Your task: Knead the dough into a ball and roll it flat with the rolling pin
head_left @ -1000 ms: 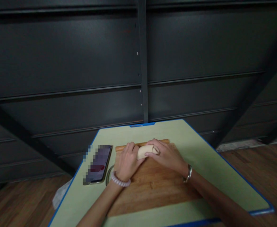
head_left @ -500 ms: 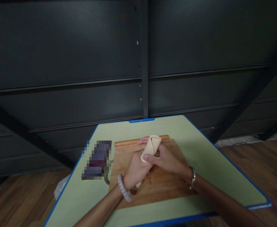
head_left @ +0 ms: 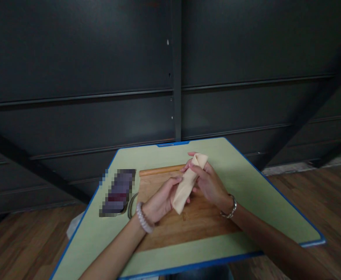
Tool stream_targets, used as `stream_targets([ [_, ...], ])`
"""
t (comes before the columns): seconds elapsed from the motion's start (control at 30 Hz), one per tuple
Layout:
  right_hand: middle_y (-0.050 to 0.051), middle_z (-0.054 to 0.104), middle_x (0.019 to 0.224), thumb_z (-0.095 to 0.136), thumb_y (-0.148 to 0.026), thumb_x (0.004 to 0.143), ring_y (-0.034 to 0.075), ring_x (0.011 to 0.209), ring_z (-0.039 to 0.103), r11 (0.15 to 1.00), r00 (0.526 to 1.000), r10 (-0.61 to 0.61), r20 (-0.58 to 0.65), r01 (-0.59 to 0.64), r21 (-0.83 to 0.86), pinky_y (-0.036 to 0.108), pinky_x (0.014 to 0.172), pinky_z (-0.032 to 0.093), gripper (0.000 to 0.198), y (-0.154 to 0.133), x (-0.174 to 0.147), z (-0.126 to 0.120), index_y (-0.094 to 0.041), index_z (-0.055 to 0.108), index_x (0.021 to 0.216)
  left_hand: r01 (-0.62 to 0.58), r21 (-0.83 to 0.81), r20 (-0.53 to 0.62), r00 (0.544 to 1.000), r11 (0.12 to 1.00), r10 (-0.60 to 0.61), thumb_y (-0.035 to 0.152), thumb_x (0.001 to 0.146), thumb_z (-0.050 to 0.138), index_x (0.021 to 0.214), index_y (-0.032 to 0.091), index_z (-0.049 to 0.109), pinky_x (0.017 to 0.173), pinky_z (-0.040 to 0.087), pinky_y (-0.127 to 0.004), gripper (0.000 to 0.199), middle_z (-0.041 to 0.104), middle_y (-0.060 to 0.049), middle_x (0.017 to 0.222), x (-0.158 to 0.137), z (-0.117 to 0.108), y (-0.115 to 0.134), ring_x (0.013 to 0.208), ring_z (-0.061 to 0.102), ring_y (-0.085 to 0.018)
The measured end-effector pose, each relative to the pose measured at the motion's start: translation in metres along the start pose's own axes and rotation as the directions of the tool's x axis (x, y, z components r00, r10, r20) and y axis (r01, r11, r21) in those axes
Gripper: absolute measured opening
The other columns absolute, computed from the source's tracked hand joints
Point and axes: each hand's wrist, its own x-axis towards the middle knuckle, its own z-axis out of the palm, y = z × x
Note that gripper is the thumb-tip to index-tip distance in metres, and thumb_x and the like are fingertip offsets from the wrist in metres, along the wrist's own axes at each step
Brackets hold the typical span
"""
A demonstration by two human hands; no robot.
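Slantwise — dough roll (head_left: 185,190) toward far-right

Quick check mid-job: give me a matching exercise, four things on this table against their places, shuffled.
1. Dough
2. Rolling pin
3. Phone
4. Board

A. Left of the board
B. Held in the left hand and right hand
C. On the table, below both hands
D. Along the board's far edge

Pairs: 1-B, 2-D, 3-A, 4-C
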Motion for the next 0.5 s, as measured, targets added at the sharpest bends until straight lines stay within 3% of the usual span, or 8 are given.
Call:
stream_targets([
  [0.13, -0.006, 0.059, 0.070, 0.067, -0.030, 0.074, 0.009, 0.062, 0.057, 0.968, 0.984, -0.061, -0.166, 0.099, 0.231, 0.021, 0.058, 0.048, 0.026, -0.007, 0.011, -0.007, -0.024, 0.054, 0.096, -0.013, -0.097, 0.024, 1.000, 0.995, 0.015, 0.024, 0.087, 0.046, 0.107, 0.008, 0.056, 0.059, 0.051, -0.020, 0.027, 0.067, -0.014, 0.093, 0.000, -0.006, 0.000, 0.066, 0.062, -0.012],
  [0.17, -0.006, 0.056, 0.064, 0.067, -0.032, 0.073, 0.008, 0.056, 0.054, 0.959, 0.981, -0.028, -0.193, 0.081, 0.270, 0.020, 0.055, 0.047, 0.020, -0.007, 0.015, -0.009, -0.022, 0.055, 0.085, -0.007, -0.085, 0.026, 1.000, 0.996, 0.009, 0.024, 0.087, 0.046, 0.106, 0.008, 0.056, 0.057, 0.051, -0.019, 0.027, 0.067, -0.014, 0.091, 0.000, -0.007, -0.002, 0.067, 0.063, -0.012],
  [0.23, -0.008, 0.046, 0.048, 0.068, -0.039, 0.073, 0.006, 0.041, 0.042, 0.945, 0.968, 0.089, -0.234, -0.007, 0.328, 0.018, 0.043, 0.039, 0.029, -0.005, 0.019, -0.013, -0.020, 0.048, 0.063, 0.043, -0.042, 0.053, 0.998, 0.998, -0.041, 0.026, 0.087, 0.048, 0.107, 0.010, 0.055, 0.056, 0.052, -0.020, 0.027, 0.067, -0.013, 0.092, -0.001, -0.006, -0.007, 0.073, 0.064, -0.015],
  [0.33, -0.009, 0.032, 0.036, 0.065, -0.047, 0.073, 0.005, 0.032, 0.029, 0.930, 0.948, 0.214, -0.238, -0.123, 0.347, 0.019, 0.032, 0.026, 0.046, -0.001, 0.020, -0.016, -0.021, 0.035, 0.050, 0.135, 0.036, 0.086, 0.987, 0.990, -0.138, 0.026, 0.083, 0.055, 0.110, 0.014, 0.053, 0.058, 0.054, -0.024, 0.029, 0.065, -0.012, 0.100, -0.003, -0.003, -0.012, 0.086, 0.065, -0.020],
  [0.5, -0.008, 0.030, 0.033, 0.064, -0.044, 0.075, 0.005, 0.029, 0.026, 0.946, 0.972, 0.194, -0.133, -0.149, 0.288, 0.020, 0.031, 0.022, 0.053, -0.003, 0.013, -0.015, -0.021, 0.028, 0.044, 0.163, 0.093, 0.092, 0.981, 0.982, -0.172, 0.025, 0.081, 0.059, 0.112, 0.015, 0.051, 0.061, 0.056, -0.026, 0.034, 0.064, -0.013, 0.102, -0.006, -0.001, -0.013, 0.089, 0.064, -0.020],
])
